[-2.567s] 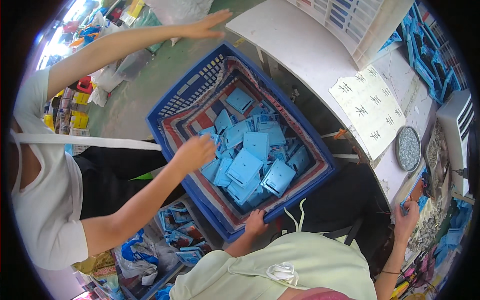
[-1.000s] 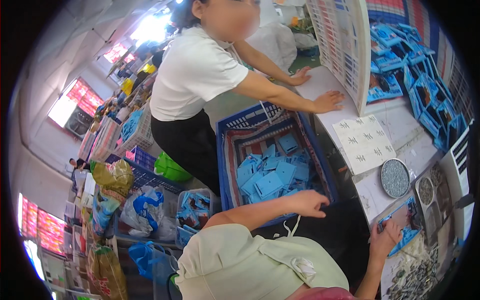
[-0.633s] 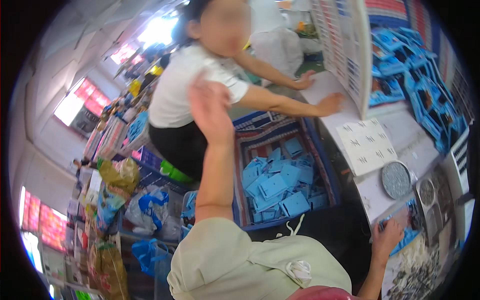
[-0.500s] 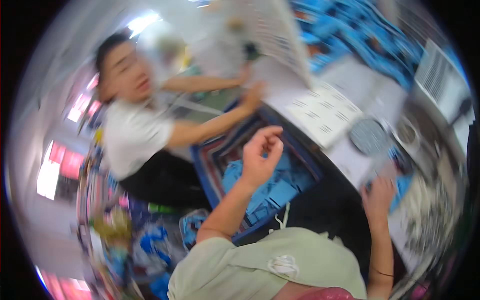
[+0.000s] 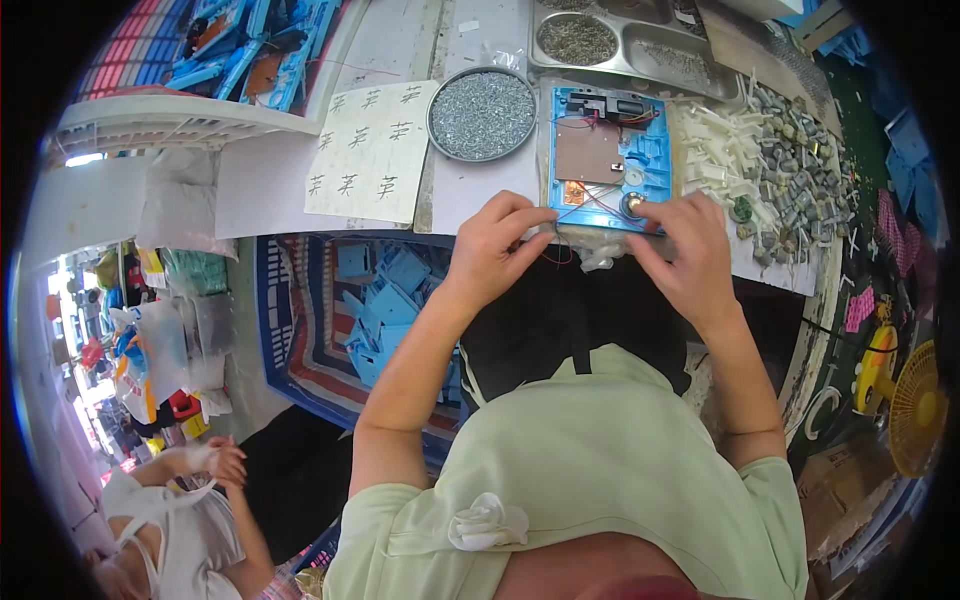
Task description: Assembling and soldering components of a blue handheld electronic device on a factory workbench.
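A blue plastic housing (image 5: 655, 185) lies at the table's near edge, fitted with a brown board (image 5: 588, 152), a black mechanism (image 5: 607, 105) and thin red wires (image 5: 592, 197). At its near left corner my left hand (image 5: 495, 250) is closed, thumb and forefinger pinching at a thin wire that loops below the edge. My right hand (image 5: 690, 250) grips the near right corner, forefinger on top beside a small round metal part (image 5: 631, 204) and thumb lower at the edge. Exactly what the fingertips press on is partly hidden.
A round tray of screws (image 5: 482, 115) and a marked paper sheet (image 5: 368, 150) lie left; a metal compartment tray (image 5: 640, 50) stands behind. White plastic parts (image 5: 715, 150) and small motors (image 5: 800, 160) are heaped right. A crate (image 5: 290, 345) of blue housings is below left, near a co-worker (image 5: 175, 520).
My view has swung round to the table. My left hand has come from above the crate to the blue housing, where my right hand is too. The co-worker's outstretched arms are drawn in, hands together.
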`<state>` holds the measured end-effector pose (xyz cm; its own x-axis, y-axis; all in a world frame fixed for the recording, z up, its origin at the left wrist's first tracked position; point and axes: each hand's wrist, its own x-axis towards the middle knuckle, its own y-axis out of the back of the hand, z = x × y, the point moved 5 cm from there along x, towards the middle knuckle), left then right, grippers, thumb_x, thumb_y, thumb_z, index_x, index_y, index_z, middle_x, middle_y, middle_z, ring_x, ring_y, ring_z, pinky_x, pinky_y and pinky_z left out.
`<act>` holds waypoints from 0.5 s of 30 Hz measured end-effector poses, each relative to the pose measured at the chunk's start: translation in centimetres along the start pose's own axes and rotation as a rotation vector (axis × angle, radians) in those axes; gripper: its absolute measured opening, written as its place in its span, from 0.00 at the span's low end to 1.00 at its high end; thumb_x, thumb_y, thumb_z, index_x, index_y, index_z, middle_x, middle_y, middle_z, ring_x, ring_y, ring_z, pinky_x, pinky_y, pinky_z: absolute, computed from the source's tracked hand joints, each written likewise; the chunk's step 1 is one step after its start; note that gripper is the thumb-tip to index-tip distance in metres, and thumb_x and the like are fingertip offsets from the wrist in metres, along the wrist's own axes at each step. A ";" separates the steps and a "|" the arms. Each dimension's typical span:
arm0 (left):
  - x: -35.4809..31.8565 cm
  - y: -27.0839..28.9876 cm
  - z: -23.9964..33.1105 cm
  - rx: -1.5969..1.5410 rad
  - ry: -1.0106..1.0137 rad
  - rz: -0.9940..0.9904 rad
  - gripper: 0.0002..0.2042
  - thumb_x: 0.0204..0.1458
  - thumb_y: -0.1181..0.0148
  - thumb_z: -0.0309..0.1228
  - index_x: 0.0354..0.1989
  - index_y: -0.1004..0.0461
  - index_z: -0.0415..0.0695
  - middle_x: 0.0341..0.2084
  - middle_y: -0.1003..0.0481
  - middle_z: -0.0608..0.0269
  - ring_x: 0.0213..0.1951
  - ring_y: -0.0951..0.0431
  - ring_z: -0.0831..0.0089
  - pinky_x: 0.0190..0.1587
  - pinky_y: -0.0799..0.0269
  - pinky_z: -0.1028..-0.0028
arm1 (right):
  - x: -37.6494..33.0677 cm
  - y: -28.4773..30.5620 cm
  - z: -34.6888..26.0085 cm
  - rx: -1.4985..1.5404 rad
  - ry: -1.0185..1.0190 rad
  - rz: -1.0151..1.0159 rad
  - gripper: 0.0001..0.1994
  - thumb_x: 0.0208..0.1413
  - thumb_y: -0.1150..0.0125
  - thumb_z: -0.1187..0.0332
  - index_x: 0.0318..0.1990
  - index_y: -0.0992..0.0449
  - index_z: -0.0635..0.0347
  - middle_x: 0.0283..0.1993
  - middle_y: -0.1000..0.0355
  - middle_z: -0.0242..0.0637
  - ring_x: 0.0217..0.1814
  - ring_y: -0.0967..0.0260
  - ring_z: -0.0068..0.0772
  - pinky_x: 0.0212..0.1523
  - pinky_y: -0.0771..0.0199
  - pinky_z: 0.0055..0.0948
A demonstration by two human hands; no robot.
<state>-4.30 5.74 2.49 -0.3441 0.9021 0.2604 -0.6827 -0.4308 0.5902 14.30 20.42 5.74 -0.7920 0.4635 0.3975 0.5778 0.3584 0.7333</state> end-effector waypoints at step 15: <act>0.7 -0.7 -2.4 -0.016 -0.180 -0.083 0.08 0.50 0.31 0.29 0.38 0.19 0.46 0.33 0.26 0.60 0.35 0.22 0.59 0.37 0.25 0.64 | 2.7 2.4 1.7 0.027 -0.019 0.009 0.06 0.50 0.35 0.79 0.36 0.21 0.63 0.33 0.26 0.39 0.39 0.30 0.41 0.45 0.32 0.35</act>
<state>-5.62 6.64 0.37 -0.1667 0.9238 0.3446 -0.7144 -0.3541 0.6036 13.89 23.93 7.61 -0.7833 0.4816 0.3931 0.5899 0.3763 0.7144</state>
